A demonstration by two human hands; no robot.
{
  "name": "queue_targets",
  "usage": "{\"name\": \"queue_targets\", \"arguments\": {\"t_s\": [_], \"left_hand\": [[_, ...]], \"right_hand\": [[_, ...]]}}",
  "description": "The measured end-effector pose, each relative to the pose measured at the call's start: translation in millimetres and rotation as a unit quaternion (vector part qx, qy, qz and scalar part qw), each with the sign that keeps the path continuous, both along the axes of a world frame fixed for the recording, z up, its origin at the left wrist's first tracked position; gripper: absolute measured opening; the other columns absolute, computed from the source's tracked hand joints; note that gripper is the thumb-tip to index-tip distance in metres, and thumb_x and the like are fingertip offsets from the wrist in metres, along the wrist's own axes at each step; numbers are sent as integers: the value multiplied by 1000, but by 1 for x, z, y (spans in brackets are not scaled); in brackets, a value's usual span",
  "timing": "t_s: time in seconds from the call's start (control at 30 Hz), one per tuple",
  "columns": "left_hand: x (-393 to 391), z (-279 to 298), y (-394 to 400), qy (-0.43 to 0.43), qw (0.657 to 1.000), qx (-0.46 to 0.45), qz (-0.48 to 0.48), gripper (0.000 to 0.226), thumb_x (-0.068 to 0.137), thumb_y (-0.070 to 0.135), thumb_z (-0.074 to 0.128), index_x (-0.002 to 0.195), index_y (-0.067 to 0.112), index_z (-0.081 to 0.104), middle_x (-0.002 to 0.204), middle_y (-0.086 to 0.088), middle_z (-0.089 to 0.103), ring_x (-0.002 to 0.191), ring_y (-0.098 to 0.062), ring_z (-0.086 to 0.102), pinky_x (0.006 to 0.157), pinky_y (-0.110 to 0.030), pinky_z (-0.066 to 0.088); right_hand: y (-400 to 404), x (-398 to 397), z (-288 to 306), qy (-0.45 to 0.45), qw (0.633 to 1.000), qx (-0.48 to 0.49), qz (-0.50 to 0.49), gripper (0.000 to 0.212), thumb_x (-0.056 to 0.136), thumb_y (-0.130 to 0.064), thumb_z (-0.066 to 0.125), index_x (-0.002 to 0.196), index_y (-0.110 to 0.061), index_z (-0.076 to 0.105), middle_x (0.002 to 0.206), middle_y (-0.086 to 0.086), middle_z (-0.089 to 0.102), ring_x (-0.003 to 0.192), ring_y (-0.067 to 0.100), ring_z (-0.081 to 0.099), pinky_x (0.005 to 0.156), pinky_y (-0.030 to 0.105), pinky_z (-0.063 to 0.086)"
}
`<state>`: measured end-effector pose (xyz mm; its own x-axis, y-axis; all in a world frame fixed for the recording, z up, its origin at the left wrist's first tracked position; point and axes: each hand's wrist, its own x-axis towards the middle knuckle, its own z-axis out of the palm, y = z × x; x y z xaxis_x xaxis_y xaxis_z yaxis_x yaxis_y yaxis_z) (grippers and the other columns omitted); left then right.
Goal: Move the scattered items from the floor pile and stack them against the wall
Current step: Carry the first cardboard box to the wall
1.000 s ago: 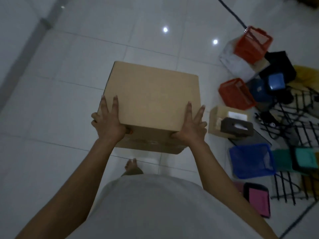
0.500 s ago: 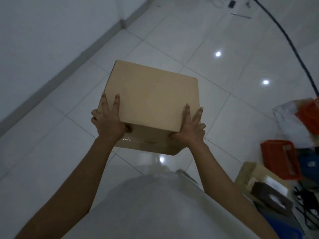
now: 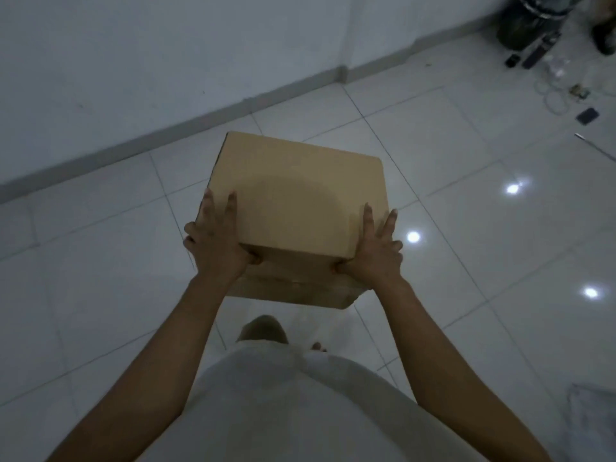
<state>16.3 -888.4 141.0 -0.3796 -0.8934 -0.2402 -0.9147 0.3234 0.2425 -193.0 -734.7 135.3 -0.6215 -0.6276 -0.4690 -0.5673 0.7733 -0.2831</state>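
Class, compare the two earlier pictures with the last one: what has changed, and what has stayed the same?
The person has turned away from the floor pile, which has left the view, and now faces the wall with its baseboard ahead. The cardboard box was carried along with the turn. Unchanged: the left hand and right hand hold the box at its near corners, fingers on top, thumbs on the front.

Dim white wall [image 3: 133,61]; glossy tiled floor [image 3: 466,211].

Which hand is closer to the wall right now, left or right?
Left. The left hand holds the box on the side facing the wall; the right hand holds the opposite side, farther from it.
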Motion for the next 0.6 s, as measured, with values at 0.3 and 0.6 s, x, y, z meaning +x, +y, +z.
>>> {"name": "queue_targets", "arguments": {"t_s": [0.3, 0.6], "left_hand": [[-101, 3, -76, 16, 997, 9, 77, 133, 50, 45, 90, 150, 39, 2, 159, 1, -11, 127, -44, 26, 100, -55, 29], [-218, 11, -169, 2, 998, 4, 70, 131, 54, 46, 88, 150, 39, -1, 159, 3, -14, 127, -43, 25, 101, -53, 28]], "right_hand": [[-110, -122, 11, 32, 997, 3, 71, 144, 59, -52, 86, 147, -38, -26, 152, 15, -38, 131, 49, 28, 101, 55, 39], [-193, -231, 7, 31, 998, -17, 50, 141, 58, -49, 87, 149, -39, -19, 154, 13, -34, 130, 50, 29, 100, 56, 40]]}}
